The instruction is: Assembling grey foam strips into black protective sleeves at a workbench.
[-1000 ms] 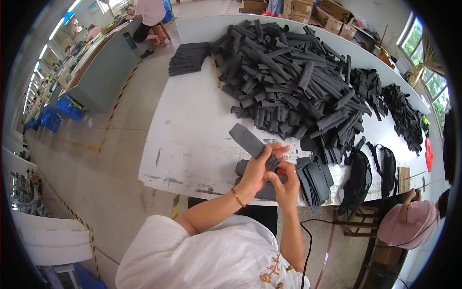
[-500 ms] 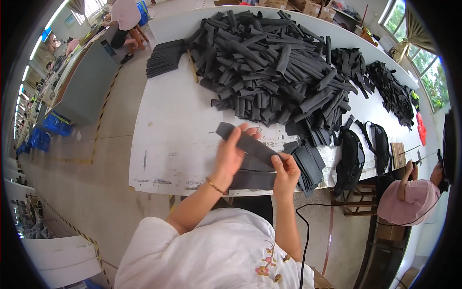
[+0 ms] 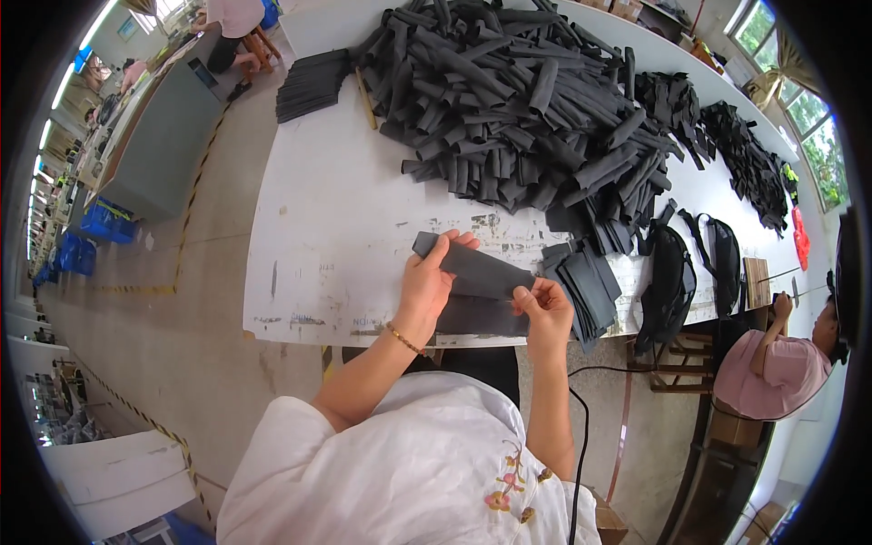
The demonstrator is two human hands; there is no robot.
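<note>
Between my hands I hold a dark grey fabric strip [image 3: 477, 267], raised a little above the table's front edge. My left hand [image 3: 431, 280] is closed on its left end, thumb on top and fingers beneath. At the right end, my right hand [image 3: 545, 306] pinches the strip's corner between thumb and fingers. Under it, a second flat dark piece [image 3: 483, 316] lies on the white table [image 3: 318, 218] at the edge. To the right of my right hand sits a fanned stack of flat dark pieces [image 3: 587, 292]. A large heap of rolled dark fabric pieces [image 3: 509, 100] covers the table's far part.
A neat row of dark strips [image 3: 312, 84] lies at the far left beside a wooden stick [image 3: 366, 98]. Two black bags [image 3: 668, 282] rest on the right edge. Beyond them a co-worker in pink [image 3: 772, 372] sits. A black cable [image 3: 586, 436] hangs by my right arm.
My head view has tilted slightly, so the heap sits higher in the picture. Both hands still hold the strip, which now shows more of its flat face.
</note>
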